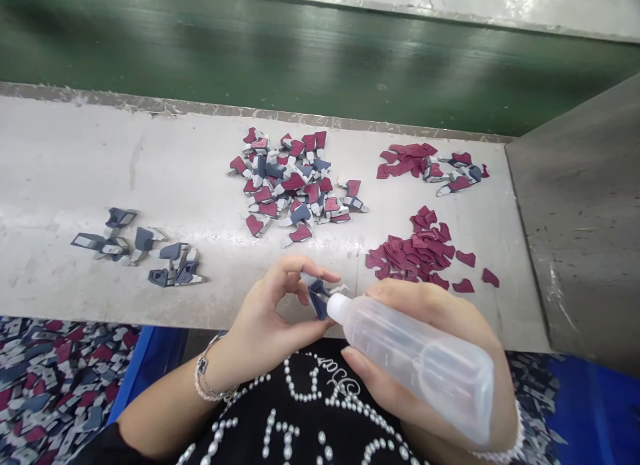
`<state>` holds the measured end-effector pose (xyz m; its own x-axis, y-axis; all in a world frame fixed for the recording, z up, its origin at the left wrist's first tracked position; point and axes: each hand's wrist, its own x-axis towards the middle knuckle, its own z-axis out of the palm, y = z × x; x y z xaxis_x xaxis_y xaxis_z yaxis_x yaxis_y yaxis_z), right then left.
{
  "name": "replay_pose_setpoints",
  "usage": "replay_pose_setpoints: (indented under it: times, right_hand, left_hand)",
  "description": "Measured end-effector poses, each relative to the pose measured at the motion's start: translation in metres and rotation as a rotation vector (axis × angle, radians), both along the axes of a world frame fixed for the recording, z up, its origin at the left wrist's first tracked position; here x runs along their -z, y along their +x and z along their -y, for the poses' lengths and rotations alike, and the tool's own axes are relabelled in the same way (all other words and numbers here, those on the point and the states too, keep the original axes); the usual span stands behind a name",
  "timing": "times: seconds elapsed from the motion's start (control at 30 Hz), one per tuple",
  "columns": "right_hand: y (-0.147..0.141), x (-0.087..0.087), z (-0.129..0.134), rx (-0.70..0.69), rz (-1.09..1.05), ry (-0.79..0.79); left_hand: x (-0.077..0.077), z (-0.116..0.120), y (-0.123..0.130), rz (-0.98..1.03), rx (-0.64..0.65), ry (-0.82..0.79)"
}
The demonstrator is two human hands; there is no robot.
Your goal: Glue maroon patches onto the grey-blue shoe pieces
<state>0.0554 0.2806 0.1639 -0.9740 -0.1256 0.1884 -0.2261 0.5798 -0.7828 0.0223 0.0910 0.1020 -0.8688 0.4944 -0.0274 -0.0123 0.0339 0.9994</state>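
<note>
A small dark blue and grey plastic part is pinched between the thumb and fingers of my left hand. My right hand is wrapped round a translucent squeeze bottle, tilted with its white tip touching or very near the part. Beyond my hands lies a pile of assembled grey, blue and maroon parts. Thin maroon pieces form a heap beyond my right hand, and more maroon pieces lie farther back.
Several blue-grey parts sit on the worktable at the left. A few assembled parts are at the back right. Below the front edge, a blue bin stands beside many mixed parts. A green wall and a grey side panel border the table.
</note>
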Motion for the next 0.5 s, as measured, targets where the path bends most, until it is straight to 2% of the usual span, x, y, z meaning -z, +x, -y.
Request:
replay_pose_setpoints:
  times: [0.27, 0.5]
  right_hand:
    - [-0.0039, -0.0063, -0.001, -0.016, -0.023, -0.01]
    - [-0.0042, -0.0057, 0.0003, -0.047, 0.002, 0.056]
  left_hand:
    - [-0.001, 0.0, 0.0005, 0.004, -0.01, -0.001]
    - [0.0014, 0.002, 0.0019, 0.031, -0.018, 0.004]
